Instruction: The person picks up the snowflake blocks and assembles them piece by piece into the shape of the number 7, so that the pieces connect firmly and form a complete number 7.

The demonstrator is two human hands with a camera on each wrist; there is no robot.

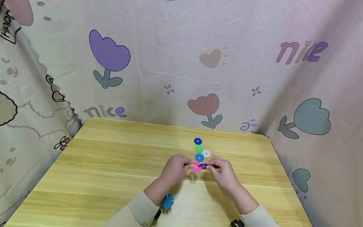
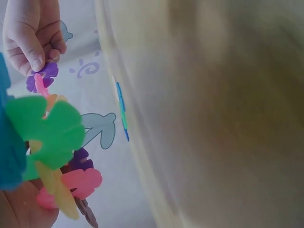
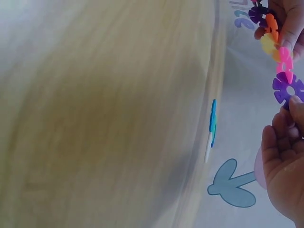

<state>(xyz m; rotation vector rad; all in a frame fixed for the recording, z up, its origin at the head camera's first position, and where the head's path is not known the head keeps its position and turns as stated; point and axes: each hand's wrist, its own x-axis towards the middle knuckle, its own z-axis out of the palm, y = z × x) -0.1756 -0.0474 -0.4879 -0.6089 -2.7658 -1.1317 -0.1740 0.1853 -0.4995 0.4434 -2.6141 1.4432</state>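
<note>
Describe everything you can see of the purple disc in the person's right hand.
The purple disc is a flat piece, plastic by its look, with a round central hole and a notched, petal-like rim. It is held above the table; the right hand pinches one edge, while the opposite edge appears slotted into the pink disc. The hand hides part of its rim.

Right hand (image 2: 33, 35) top left, pinching purple disc (image 2: 50, 71) joined to pink disc (image 2: 41, 85). Left hand (image 2: 28, 211) bottom-left corner, mostly hidden. Nearer camera: blue disc (image 2: 10, 152) cut by frame, large green disc (image 2: 57, 118), yellow disc (image 2: 59, 192), 2nd pink disc (image 2: 85, 183). Blurry counter (image 2: 228, 133); blue-green disc row (image 2: 122, 111) edge-on near its border. Leaf-print cloth (image 2: 128, 175) behind.
</note>
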